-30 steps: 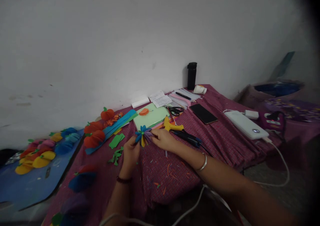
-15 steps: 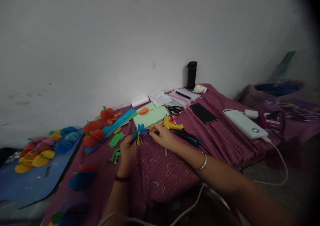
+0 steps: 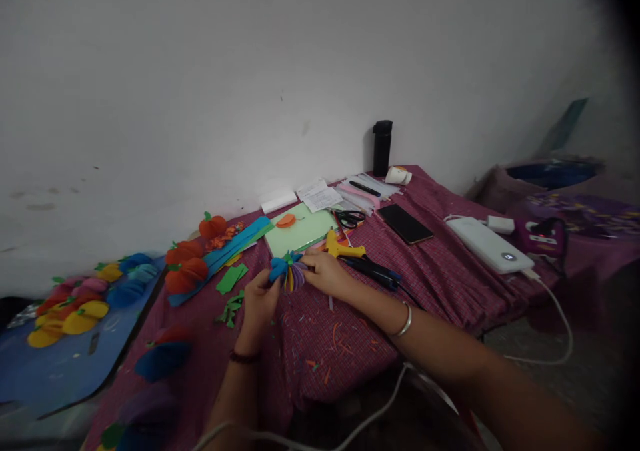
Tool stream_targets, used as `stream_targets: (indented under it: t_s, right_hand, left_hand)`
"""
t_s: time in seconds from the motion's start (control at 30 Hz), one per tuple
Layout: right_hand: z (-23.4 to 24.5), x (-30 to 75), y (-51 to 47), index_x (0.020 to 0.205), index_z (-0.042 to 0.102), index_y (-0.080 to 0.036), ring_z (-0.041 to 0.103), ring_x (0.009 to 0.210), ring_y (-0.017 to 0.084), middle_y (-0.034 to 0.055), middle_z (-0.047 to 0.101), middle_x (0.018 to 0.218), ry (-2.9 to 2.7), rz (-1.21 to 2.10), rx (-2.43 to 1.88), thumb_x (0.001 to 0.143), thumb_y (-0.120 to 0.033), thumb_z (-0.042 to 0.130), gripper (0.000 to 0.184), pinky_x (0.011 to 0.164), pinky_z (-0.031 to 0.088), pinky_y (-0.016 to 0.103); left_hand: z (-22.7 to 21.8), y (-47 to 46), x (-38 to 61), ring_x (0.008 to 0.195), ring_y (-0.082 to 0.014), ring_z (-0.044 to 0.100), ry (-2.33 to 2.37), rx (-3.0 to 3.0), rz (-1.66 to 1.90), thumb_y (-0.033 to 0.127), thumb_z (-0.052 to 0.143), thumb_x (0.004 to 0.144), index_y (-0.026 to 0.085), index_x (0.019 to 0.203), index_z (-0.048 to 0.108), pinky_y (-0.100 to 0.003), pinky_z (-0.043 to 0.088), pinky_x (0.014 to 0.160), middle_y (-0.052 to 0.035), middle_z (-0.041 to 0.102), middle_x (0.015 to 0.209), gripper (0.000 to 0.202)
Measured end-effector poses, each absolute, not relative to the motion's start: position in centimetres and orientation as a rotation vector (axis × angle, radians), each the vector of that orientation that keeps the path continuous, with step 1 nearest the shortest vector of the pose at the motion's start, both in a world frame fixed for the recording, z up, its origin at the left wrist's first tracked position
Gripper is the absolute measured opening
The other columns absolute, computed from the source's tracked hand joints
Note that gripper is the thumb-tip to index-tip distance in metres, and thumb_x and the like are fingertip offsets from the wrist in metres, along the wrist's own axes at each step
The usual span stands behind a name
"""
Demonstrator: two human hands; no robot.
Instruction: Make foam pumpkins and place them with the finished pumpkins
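Between my two hands is a paper pumpkin of folded strips, blue on top with yellow and purple strips below and a green bit at its centre. My left hand pinches its left side, and the fingers of my right hand are closed on its right edge. Left of my left hand lie green paper pieces and curly green cut-outs. A yellow glue gun rests just beyond my right hand. Small paper scraps are strewn over the checked cloth below.
Orange paper pumpkins and blue strips sit at the left. More coloured pumpkins stand on a blue board. Behind are scissors, a phone and a black bottle; a power bank lies right.
The paper pumpkin has turned and its strips have drawn into a rounder shape. Both hands have shifted slightly right, and the right fingers sit closer around its edge.
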State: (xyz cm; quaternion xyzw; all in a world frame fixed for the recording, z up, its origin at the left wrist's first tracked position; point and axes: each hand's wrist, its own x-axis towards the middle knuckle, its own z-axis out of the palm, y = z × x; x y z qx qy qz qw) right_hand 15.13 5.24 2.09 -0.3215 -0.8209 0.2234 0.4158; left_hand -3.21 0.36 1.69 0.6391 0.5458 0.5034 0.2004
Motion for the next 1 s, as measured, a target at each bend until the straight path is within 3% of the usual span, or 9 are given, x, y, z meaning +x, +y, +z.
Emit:
stream_targets:
  t_s: [0.1,0.3,0.47,0.57,0.87,1.0]
  right_hand:
    - [1.4,15.0,5.5,0.065,0.056,-0.015,0.049,0.064,0.01,-0.0021,0.052,0.065,-2.039,0.638,-0.794,0.08,-0.009,0.056,0.016,0.058,0.031,0.02]
    - [0.7,14.7,6.3,0.063,0.053,-0.016,0.047,0.052,0.009,-0.005,0.049,0.054,-1.762,1.026,-0.744,0.081,-0.016,0.051,0.018,0.051,0.033,0.018]
    - [0.6,14.8,7.1,0.066,0.057,-0.016,0.045,0.043,0.007,-0.007,0.051,0.047,-1.505,1.368,-0.745,0.076,-0.026,0.06,0.015,0.046,0.034,0.017]
    - [0.7,14.8,7.2,0.067,0.059,-0.015,0.045,0.042,0.006,-0.0071,0.052,0.046,-1.395,1.447,-0.755,0.072,-0.032,0.065,0.019,0.046,0.034,0.017]
    - [0.5,14.7,7.0,0.064,0.057,-0.015,0.045,0.043,0.006,-0.0068,0.052,0.048,-1.411,1.462,-0.695,0.069,-0.029,0.064,0.016,0.047,0.034,0.018]
    - [0.3,14.6,6.9,0.066,0.056,-0.016,0.045,0.045,0.007,-0.0068,0.051,0.05,-1.549,1.4,-0.656,0.073,-0.022,0.057,0.009,0.046,0.035,0.019]
  left_hand:
    - [2.1,0.2,-2.8,0.057,-0.0108,0.047,1.48,1.728,1.42,0.033,0.064,0.076,0.015,0.063,0.061,-0.021,0.038,0.054,0.0025,0.054,0.059,0.022]
    - [3.2,-0.4,-3.0,0.071,-0.0134,0.06,1.42,1.498,1.789,0.036,0.064,0.078,0.017,0.098,0.065,-0.025,0.048,0.066,-0.0046,0.068,0.089,0.027]
    - [3.9,-1.5,-3.7,0.059,-0.01,0.053,1.504,1.452,1.938,0.034,0.066,0.078,0.016,0.079,0.066,-0.021,0.043,0.057,0.0014,0.059,0.067,0.018]
    - [4.3,-2.0,-3.4,0.059,-0.0099,0.051,1.517,1.525,1.906,0.032,0.067,0.077,0.016,0.072,0.065,-0.02,0.042,0.056,0.0018,0.057,0.063,0.018]
    - [3.7,-2.1,-2.6,0.072,-0.015,0.063,1.43,1.753,1.673,0.032,0.066,0.079,0.019,0.089,0.072,-0.025,0.049,0.066,-0.0036,0.07,0.081,0.017]
    - [3.6,-2.1,-2.6,0.068,-0.0143,0.061,1.43,1.794,1.608,0.033,0.063,0.081,0.019,0.089,0.072,-0.024,0.048,0.062,-0.0031,0.07,0.078,0.018]
